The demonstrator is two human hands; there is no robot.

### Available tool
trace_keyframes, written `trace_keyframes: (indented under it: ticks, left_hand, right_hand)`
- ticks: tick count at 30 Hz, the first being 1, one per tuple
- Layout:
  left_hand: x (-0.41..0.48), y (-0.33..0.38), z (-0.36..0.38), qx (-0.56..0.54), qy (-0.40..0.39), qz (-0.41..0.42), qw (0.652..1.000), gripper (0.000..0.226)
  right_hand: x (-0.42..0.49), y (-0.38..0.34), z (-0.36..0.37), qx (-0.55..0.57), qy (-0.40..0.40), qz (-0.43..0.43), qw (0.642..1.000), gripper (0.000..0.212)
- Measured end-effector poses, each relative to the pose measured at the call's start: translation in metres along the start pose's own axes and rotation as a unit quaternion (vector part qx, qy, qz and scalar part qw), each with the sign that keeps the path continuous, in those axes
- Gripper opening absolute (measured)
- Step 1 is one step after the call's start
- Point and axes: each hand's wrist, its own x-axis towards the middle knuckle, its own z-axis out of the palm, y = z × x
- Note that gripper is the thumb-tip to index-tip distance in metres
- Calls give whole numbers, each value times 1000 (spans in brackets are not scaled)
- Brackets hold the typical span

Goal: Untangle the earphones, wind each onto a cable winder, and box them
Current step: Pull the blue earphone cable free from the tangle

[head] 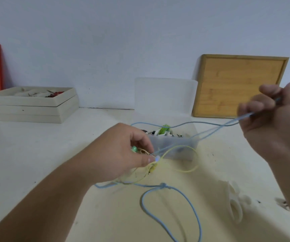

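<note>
The left hand (121, 151) is low over the counter (36, 154) and pinches the knot where the yellow earphone cable (188, 171) and the blue earphone cable (162, 186) cross. I think it holds this point fixed so that the tangle does not travel. The right hand (277, 116) is raised at the right, with its fingers curled around the blue cable and drawing it tight away from the knot, probably to pull the blue one free. The rest of the blue cable lies in a loose loop on the counter, nearer to the person. Just behind the knot is the clear box (174, 143), with its lid (165, 95) open and some wound things inside. The white cable winders (236, 208) lie on the counter at the right, not yet used.
</note>
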Motion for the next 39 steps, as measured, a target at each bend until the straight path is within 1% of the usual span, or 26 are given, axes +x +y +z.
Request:
trace_keyframes:
  ticks: [2, 4, 5, 6, 7, 8, 9, 10, 11, 12, 13, 15, 16, 17, 19, 20, 21, 23, 25, 26, 28, 30, 33, 36, 39]
  left_hand:
    - [0, -3, -5, -23, 4, -6, 1000, 16]
    - [1, -3, -8, -67, 39, -26, 997, 15]
    - [2, -4, -10, -100, 60, -38, 992, 17]
    - [3, -4, -10, -142, 76, -50, 986, 19]
    - [4, -3, -10, -185, 86, -63, 977, 22]
    - [4, -2, -10, -218, 92, -72, 969, 22]
    - [4, -1, -9, -240, 95, -79, 963, 21]
    - [4, 0, -9, -253, 99, -82, 959, 19]
    - [4, 0, -8, -261, 105, -81, 956, 17]
    - [4, 1, -8, -268, 114, -80, 953, 17]
    - [5, 0, -9, -276, 125, -83, 950, 15]
    - [6, -1, -9, -299, 141, -100, 938, 13]
    - [6, -1, -9, -311, 148, -110, 932, 12]
    - [6, -1, -9, -315, 156, -115, 929, 11]
    - [7, 1, -7, -301, 163, -109, 933, 12]
    - [7, 4, -6, -296, 161, -103, 936, 17]
    - [7, 6, -3, -300, 152, -97, 937, 23]
    - [5, 12, 1, -308, 128, -87, 939, 31]
    - [3, 14, 7, -260, 101, -76, 957, 35]
    - [2, 14, 10, -220, 79, -71, 970, 38]
    - [2, 11, 12, -147, 27, -53, 987, 42]
    - [1, 8, 12, -122, -6, -48, 991, 44]
    - [2, 3, 9, -116, -18, -42, 992, 40]
    - [1, 6, 10, -123, -8, -29, 992, 42]
    - [-1, 13, 10, -164, 1, -39, 986, 29]
  right_hand:
    - [4, -1, -6, -55, -17, 31, 998, 52]
    - [5, 0, -10, -176, -48, 27, 983, 43]
    - [3, 2, -11, -258, -76, 11, 963, 37]
    - [-2, 3, -9, -349, -114, -5, 930, 31]
    - [-8, 6, -7, -447, -164, -14, 879, 24]
    - [-15, 9, -4, -544, -223, -12, 809, 14]
    - [-21, 12, -1, -626, -278, 2, 729, 7]
    - [-26, 14, 1, -685, -316, 19, 656, 7]
    - [-29, 16, 2, -714, -336, 28, 614, 9]
    - [-30, 17, 3, -718, -339, 34, 607, 11]
    - [-30, 16, 4, -700, -332, 42, 631, 15]
    - [-26, 13, 3, -617, -287, 66, 729, 23]
    - [-24, 12, 2, -578, -259, 70, 770, 27]
    - [-22, 13, 1, -551, -238, 67, 797, 29]
    - [-21, 15, 2, -513, -227, 53, 826, 32]
    - [-22, 17, 3, -490, -232, 48, 839, 32]
    - [-23, 20, 4, -466, -241, 46, 850, 32]
    - [-28, 26, 6, -430, -273, 47, 859, 38]
    - [-32, 35, 9, -413, -299, 41, 859, 41]
    - [-34, 39, 10, -410, -297, 37, 861, 42]
    - [-34, 43, 10, -404, -254, 31, 878, 44]
    - [-30, 42, 10, -419, -192, 21, 887, 43]
    - [-24, 39, 7, -438, -132, 13, 889, 41]
    - [-21, 38, 5, -432, -87, 12, 897, 38]
    - [-18, 36, 3, -410, -42, 7, 911, 38]
